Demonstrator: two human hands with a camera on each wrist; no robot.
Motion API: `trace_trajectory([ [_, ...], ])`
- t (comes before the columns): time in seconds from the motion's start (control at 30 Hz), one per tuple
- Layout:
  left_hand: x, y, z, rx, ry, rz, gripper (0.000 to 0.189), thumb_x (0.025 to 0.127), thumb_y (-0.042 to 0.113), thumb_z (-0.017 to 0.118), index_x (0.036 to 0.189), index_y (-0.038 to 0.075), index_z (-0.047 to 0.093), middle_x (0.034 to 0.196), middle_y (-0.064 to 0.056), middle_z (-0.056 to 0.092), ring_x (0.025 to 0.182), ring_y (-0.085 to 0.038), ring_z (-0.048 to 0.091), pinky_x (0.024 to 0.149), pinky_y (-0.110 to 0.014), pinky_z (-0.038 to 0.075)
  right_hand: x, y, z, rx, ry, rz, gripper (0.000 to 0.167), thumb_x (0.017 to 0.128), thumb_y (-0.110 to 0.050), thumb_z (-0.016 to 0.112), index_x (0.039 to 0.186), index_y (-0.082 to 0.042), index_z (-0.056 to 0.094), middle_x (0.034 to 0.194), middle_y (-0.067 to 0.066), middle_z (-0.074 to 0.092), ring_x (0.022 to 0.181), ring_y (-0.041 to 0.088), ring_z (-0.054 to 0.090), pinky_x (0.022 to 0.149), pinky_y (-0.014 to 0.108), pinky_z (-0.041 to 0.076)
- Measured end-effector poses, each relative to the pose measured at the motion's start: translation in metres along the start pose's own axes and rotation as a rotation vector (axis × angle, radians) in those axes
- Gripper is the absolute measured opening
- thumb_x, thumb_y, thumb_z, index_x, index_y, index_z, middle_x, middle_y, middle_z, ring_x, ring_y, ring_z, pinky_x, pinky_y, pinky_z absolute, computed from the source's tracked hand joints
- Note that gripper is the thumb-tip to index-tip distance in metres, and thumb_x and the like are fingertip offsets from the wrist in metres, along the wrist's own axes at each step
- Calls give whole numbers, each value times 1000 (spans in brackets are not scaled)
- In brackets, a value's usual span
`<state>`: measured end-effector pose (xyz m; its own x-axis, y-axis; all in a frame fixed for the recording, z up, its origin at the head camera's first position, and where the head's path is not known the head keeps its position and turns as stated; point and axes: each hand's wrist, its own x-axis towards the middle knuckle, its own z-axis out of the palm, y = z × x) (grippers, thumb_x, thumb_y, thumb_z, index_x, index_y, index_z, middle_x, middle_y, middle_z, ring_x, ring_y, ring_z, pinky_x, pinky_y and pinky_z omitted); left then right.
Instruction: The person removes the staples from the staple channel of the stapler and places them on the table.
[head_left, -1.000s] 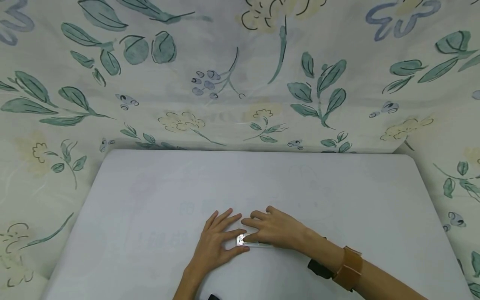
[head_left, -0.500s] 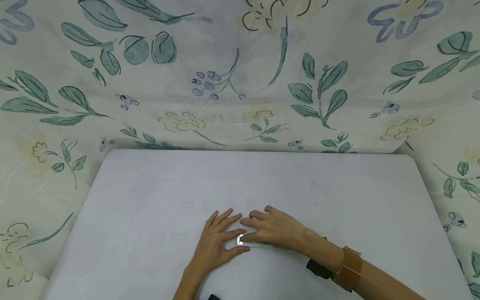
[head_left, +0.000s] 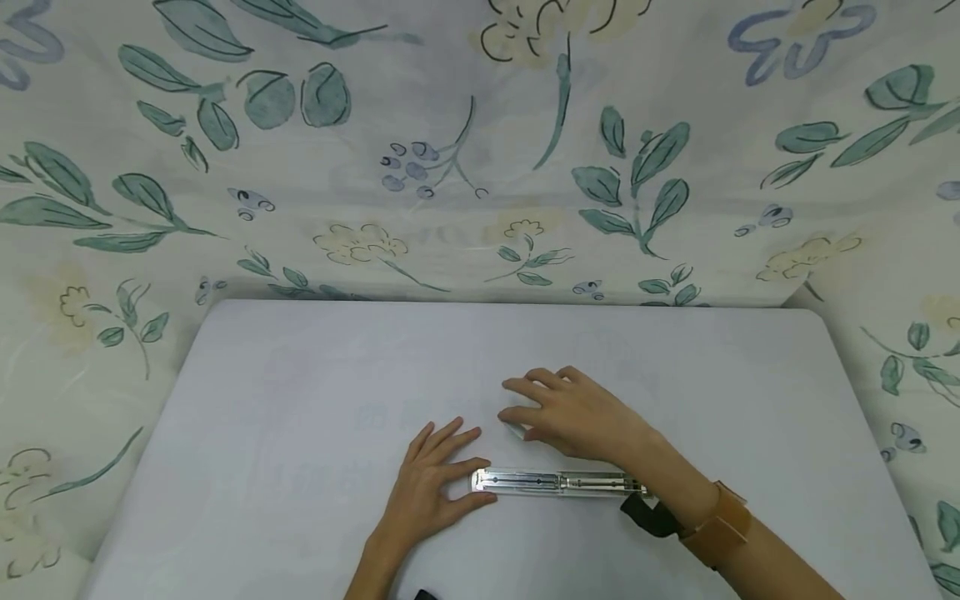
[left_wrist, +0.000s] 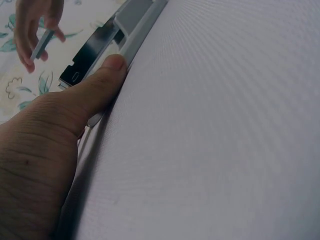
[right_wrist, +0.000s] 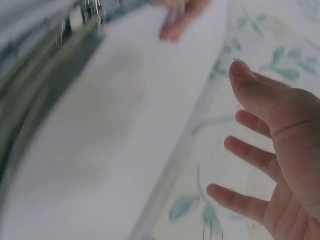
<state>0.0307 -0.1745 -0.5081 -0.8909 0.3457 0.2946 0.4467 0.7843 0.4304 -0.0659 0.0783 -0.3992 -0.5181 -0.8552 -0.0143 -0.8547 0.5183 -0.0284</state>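
Observation:
A long narrow metal-faced bar with light plastic edges lies flat on the white tabletop; its exact kind is unclear. My left hand holds its left end between thumb and index finger, the other fingers spread. In the left wrist view, the left thumb presses on the bar's grey side, beside a dark metal part. Above and apart from the bar, my right hand pinches a small thin grey strip. That strip shows between the right fingertips in the left wrist view; the right wrist view mostly hides it.
The white tabletop extends around both hands. Behind and beside it hangs floral fabric. A brown strap with a dark device sits on the right wrist, close to the bar's right end. The right wrist view is blurred.
My right hand has lifted off the bar and moved up and slightly right, with a small grey strip between its fingers. The bar's face is now uncovered. My left hand stays in place.

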Motion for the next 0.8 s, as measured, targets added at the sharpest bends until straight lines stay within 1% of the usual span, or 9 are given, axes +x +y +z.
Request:
trace_trajectory([
  [0.13, 0, -1, 1, 4, 3, -11, 42, 66, 56, 88, 100, 31, 82, 136, 6, 70, 139, -25, 56, 123, -50, 31, -15, 20, -4, 30, 76, 87, 38, 94, -40, 72, 131, -31, 66, 146, 1, 59, 129, 24, 60, 97, 46, 61],
  [0.23, -1, -3, 2, -7, 13, -12, 43, 66, 56, 88, 100, 30, 82, 136, 5, 70, 139, -26, 56, 123, -50, 31, -30, 33, -2, 61, 119, 151, 38, 93, -37, 74, 129, -27, 68, 145, 4, 61, 129, 27, 60, 96, 49, 61],
  [0.33, -2, -5, 3, -17, 22, -7, 43, 65, 55, 88, 100, 30, 82, 136, 5, 70, 139, -26, 56, 123, -50, 30, -48, 44, 3, 108, 137, 236, 39, 92, -34, 76, 129, -23, 69, 144, 7, 61, 129, 30, 60, 95, 53, 60],
  [0.47, -3, -7, 2, -23, 28, -2, 43, 66, 56, 88, 100, 30, 82, 136, 5, 70, 139, -26, 55, 122, -50, 30, -79, 54, 12, 167, 152, 382, 40, 91, -30, 76, 129, -19, 69, 144, 11, 61, 129, 36, 59, 93, 61, 58],
  [0.53, -3, -7, 3, -27, 31, -1, 43, 67, 56, 87, 100, 30, 82, 136, 4, 69, 139, -27, 55, 122, -50, 30, -96, 55, 17, 191, 151, 458, 40, 91, -27, 76, 128, -16, 69, 142, 13, 61, 128, 38, 59, 92, 64, 58],
  [0.63, -3, -6, 3, -33, 34, 1, 43, 67, 57, 87, 100, 29, 82, 136, 4, 70, 139, -27, 55, 122, -51, 30, -122, 54, 29, 213, 139, 562, 39, 90, -25, 77, 127, -14, 69, 140, 16, 62, 126, 42, 59, 90, 65, 58],
  [0.73, -3, -6, 4, -38, 35, 5, 43, 68, 57, 87, 100, 29, 82, 136, 4, 70, 139, -28, 56, 121, -51, 30, -146, 47, 43, 231, 136, 645, 39, 88, -21, 79, 124, -11, 69, 137, 19, 62, 122, 45, 60, 85, 66, 58],
  [0.8, -2, -6, 4, -40, 35, 6, 43, 68, 57, 87, 100, 29, 82, 136, 4, 70, 139, -28, 56, 122, -51, 30, -160, 39, 53, 242, 147, 698, 40, 85, -21, 81, 122, -10, 70, 135, 20, 63, 120, 47, 60, 81, 67, 58],
])
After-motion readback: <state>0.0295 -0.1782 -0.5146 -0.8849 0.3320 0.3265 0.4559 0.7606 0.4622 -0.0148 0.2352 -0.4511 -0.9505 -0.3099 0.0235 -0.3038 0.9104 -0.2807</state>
